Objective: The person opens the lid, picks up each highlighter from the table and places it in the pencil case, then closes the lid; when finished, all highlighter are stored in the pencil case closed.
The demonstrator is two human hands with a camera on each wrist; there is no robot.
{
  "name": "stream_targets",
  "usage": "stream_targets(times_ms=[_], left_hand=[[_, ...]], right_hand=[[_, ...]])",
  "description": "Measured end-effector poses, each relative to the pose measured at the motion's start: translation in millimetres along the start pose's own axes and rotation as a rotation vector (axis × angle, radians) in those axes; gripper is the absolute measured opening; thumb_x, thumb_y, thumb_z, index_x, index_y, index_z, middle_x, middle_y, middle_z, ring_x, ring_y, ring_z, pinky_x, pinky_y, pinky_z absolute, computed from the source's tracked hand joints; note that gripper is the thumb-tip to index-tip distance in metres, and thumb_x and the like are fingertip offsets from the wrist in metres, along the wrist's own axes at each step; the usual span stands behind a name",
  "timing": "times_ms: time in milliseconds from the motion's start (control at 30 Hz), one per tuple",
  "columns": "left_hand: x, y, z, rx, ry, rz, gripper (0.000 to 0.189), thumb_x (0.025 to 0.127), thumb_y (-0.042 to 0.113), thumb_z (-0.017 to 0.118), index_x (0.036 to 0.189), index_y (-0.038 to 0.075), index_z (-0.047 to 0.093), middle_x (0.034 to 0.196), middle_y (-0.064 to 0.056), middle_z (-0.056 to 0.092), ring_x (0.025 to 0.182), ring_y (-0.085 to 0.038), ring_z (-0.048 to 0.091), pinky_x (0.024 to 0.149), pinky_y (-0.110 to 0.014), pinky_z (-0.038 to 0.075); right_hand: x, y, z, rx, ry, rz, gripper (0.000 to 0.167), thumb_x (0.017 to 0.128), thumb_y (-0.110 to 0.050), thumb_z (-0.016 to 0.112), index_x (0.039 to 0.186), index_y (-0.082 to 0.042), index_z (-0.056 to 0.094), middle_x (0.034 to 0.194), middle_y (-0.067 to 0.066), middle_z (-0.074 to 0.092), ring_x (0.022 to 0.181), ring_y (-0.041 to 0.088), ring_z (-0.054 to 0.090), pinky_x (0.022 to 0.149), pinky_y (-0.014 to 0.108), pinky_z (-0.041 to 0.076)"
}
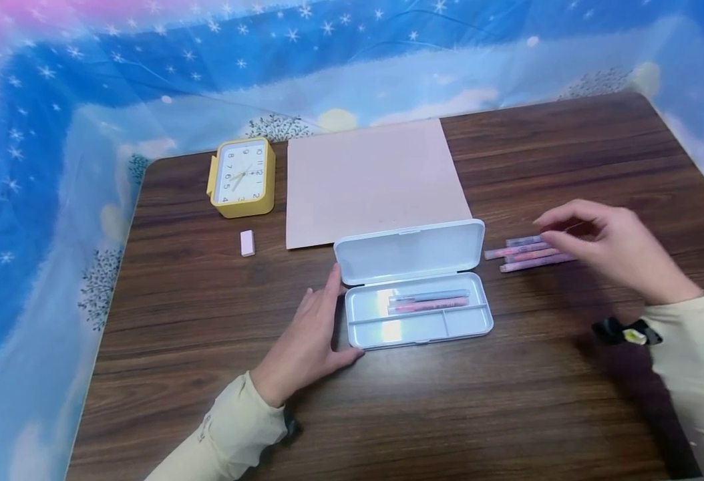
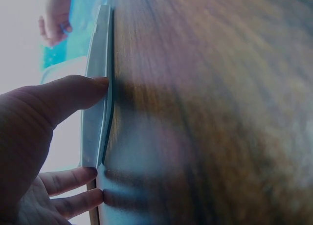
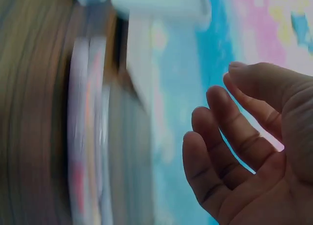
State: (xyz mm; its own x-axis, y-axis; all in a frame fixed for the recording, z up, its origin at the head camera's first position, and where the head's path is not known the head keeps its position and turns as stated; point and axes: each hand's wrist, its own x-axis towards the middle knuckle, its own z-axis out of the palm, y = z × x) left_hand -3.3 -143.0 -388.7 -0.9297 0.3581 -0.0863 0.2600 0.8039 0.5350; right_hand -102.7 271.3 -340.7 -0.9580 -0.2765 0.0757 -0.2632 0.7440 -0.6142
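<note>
Pens [image 1: 526, 255] lay loosely bundled on the wooden table [image 1: 400, 414], just right of an open white case [image 1: 421, 329]. Over them I saw the right hand [image 1: 613, 244] hover empty, thumb and fingertips clearly parted. Two more pens [image 1: 433, 305] rested in the case's rear compartment. The left hand [image 1: 306, 337], spread wide, touched the case's left end, thumb against its front. Behind the case lay a pale pink sheet [image 1: 370, 180]; left of that were a small whitish block [image 1: 247, 243] and a yellow clock [image 1: 242, 175].

left hand [image 1: 304, 337] touching open pencil case [image 1: 409, 257] | right hand [image 1: 619, 250] over loose pens [image 1: 523, 255] | two pens [image 1: 431, 304] inside case
</note>
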Motion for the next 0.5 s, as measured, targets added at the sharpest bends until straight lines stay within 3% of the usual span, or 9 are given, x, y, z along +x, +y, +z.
stream_targets(times_ms=[100, 300, 500], left_hand=[[0.0, 0.0, -0.3, 0.001, -0.003, -0.003, 0.133, 0.071, 0.031, 0.089, 0.158, 0.019, -0.011, 0.146, -0.008, 0.049, 0.144, -0.022, 0.037, 0.121, -0.055, 0.02], [0.2, -0.1, 0.7, -0.005, -0.003, -0.011, 0.136, 0.07, 0.031, 0.09, 0.157, 0.022, -0.013, 0.148, -0.008, 0.048, 0.144, -0.021, 0.036, 0.121, -0.055, 0.02], [-0.1, -0.7, 1.1, -0.011, 0.002, -0.008, 0.136, 0.069, 0.032, 0.09, 0.157, 0.023, -0.013, 0.148, -0.007, 0.048, 0.144, -0.02, 0.036, 0.12, -0.055, 0.019]], right_hand=[[6.3, 31.9, -14.1, -0.003, -0.006, 0.089, 0.024, 0.093, -0.028, 0.069, 0.114, -0.018, 0.071, 0.095, -0.026, 0.062, 0.079, -0.006, 0.057, 0.063, 0.009, 0.042], [15.6, 79.8, -20.3, -0.016, -0.072, 0.184, 0.032, 0.095, -0.035, 0.065, 0.119, -0.014, 0.068, 0.098, -0.024, 0.06, 0.081, -0.008, 0.056, 0.063, 0.01, 0.044], [19.7, 98.3, -11.2, 0.023, -0.148, 0.16, 0.027, 0.094, -0.029, 0.067, 0.118, -0.017, 0.068, 0.101, -0.016, 0.062, 0.081, 0.001, 0.059, 0.065, 0.015, 0.047]])
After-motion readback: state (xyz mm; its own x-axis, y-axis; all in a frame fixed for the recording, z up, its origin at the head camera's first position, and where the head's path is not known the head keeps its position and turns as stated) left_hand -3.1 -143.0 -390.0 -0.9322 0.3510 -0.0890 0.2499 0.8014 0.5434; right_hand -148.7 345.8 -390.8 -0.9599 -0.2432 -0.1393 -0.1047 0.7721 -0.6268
